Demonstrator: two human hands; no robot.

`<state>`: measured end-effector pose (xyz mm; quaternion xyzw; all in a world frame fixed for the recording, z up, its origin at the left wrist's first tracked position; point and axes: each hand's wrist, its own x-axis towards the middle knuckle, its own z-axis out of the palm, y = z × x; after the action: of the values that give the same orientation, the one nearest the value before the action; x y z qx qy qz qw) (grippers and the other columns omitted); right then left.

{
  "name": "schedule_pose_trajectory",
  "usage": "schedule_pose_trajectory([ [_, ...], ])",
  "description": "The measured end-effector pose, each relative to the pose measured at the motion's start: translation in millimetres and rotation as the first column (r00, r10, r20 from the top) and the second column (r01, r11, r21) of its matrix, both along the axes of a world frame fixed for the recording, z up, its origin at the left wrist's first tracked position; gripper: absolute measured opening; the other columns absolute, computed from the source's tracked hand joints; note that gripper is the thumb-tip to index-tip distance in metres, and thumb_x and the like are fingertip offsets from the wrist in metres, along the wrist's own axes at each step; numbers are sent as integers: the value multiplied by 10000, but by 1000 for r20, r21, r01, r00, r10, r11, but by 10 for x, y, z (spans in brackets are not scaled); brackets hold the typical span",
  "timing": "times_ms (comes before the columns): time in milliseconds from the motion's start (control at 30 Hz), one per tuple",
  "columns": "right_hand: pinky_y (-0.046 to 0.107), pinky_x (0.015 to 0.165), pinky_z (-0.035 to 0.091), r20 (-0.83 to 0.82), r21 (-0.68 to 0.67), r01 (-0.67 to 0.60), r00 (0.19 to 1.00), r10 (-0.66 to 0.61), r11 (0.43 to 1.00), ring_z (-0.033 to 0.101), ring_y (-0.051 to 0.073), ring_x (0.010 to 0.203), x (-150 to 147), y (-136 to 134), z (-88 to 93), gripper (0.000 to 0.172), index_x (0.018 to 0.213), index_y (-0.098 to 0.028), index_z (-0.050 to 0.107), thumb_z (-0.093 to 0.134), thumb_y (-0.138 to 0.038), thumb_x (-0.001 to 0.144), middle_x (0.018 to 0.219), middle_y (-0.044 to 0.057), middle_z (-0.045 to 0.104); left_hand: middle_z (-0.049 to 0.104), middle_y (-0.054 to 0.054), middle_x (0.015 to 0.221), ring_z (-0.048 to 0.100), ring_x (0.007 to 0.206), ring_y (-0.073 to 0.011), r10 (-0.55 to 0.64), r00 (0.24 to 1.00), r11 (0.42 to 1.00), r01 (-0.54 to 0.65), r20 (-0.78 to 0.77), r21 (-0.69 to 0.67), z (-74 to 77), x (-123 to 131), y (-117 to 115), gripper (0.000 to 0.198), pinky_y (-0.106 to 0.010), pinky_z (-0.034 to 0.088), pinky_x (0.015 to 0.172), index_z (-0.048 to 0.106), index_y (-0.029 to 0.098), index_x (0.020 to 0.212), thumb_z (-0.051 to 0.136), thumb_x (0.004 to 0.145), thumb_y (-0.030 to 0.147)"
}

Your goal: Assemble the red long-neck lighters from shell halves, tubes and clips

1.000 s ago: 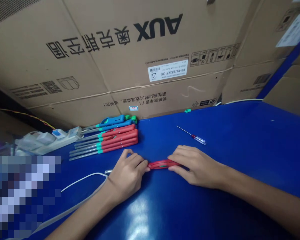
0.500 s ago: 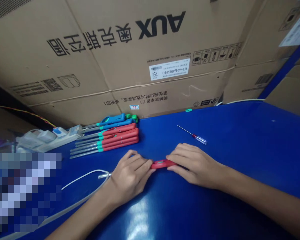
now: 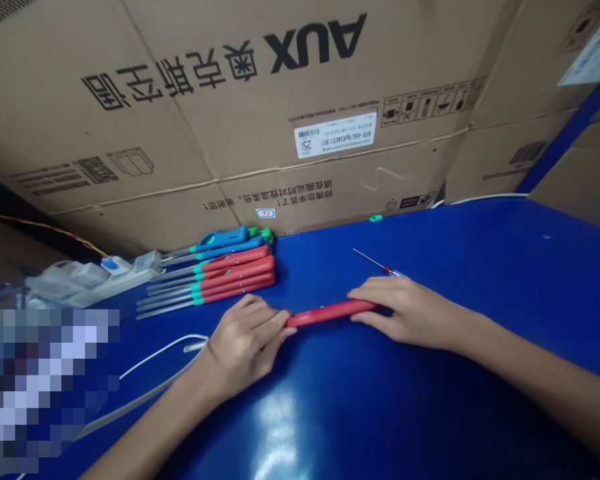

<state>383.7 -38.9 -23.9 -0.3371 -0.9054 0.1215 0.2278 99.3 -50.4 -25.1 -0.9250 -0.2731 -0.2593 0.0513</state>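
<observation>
Red plastic handle (image 3: 330, 311), between left hand (image 3: 245, 348) and right hand (image 3: 405, 312), screwdriver (image 3: 375, 262) just beyond

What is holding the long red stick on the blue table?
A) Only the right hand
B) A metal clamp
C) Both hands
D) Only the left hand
C, because the left hand touches one end of the long red plastic stick and the right hand touches the other, over the shiny blue table.
</observation>
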Motion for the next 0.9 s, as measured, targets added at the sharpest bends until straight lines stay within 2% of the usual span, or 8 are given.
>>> schedule_pose_trajectory([
  [200, 298, 659, 448, -73, 71, -42, 996, 47, 997, 572, 165, 686, 17, -9, 49, 171, 909, -152, 668, 524, -240, 936, 737, 50, 654, 674, -39, 773, 566, 647, -149, -9, 999, 1000, 10, 48, -26, 5, -38, 15, 105, -319, 427, 660, 616, 150, 988, 573, 893, 135],
  [367, 273, 700, 491, -263, 28, 65, 963, -55, 998, 642, 159, 753, -35, -12, 3, 130, 946, -173, 664, 628, -276, 875, 848, 46, 705, 668, -45, 747, 576, 651, -152, 51, 991, 998, -47, 121, -38, 6, -42, 30, 104, -303, 451, 659, 632, 136, 977, 570, 895, 155],
  [467, 256, 717, 528, -375, -70, 134, 915, -151, 988, 676, 156, 763, -70, -36, 9, 189, 962, -198, 653, 703, -294, 806, 887, 19, 726, 658, -34, 706, 576, 615, -139, 113, 978, 985, -86, 178, -151, 3, -51, 36, 135, -260, 461, 607, 642, 142, 954, 536, 918, 217],
  [567, 258, 777, 556, -453, -115, 94, 881, -136, 989, 695, 157, 816, -93, -86, 29, 411, 1155, -199, 587, 727, -266, 774, 971, 28, 727, 665, -20, 719, 590, 608, -122, 155, 973, 937, -90, 171, -337, 17, -56, 32, 198, -222, 465, 586, 630, 154, 874, 465, 945, 238],
  [633, 268, 819, 556, -461, -68, 88, 881, -110, 994, 695, 155, 855, -100, -113, 38, 498, 1237, -202, 540, 726, -250, 778, 1029, 40, 717, 637, -1, 677, 569, 573, -109, 166, 974, 906, -91, 151, -413, 33, -57, 24, 249, -208, 450, 563, 605, 156, 808, 428, 958, 248],
  [733, 300, 845, 548, -419, 86, 125, 905, -78, 988, 679, 175, 907, -100, -118, 46, 400, 1180, -202, 585, 712, -269, 807, 1069, 64, 706, 583, 21, 608, 529, 515, -101, 168, 980, 887, -104, 106, -450, 51, -55, 3, 292, -202, 422, 511, 600, 156, 809, 390, 974, 275],
  [800, 341, 855, 542, -392, 189, 130, 919, -46, 973, 670, 196, 920, -91, -96, 46, 358, 1149, -191, 609, 704, -292, 819, 1049, 80, 707, 610, 13, 638, 561, 534, -110, 182, 979, 895, -127, 90, -428, 49, -50, -15, 294, -208, 451, 532, 627, 152, 928, 365, 985, 275],
  [900, 368, 821, 545, -378, 272, 140, 925, -28, 952, 672, 197, 829, -70, -43, 33, 322, 1115, -175, 636, 683, -332, 838, 958, 85, 720, 709, -65, 919, 672, 790, -171, 188, 979, 942, -157, 78, -297, 31, -41, -30, 318, -274, 532, 729, 577, 148, 1198, 434, 972, 319],
])
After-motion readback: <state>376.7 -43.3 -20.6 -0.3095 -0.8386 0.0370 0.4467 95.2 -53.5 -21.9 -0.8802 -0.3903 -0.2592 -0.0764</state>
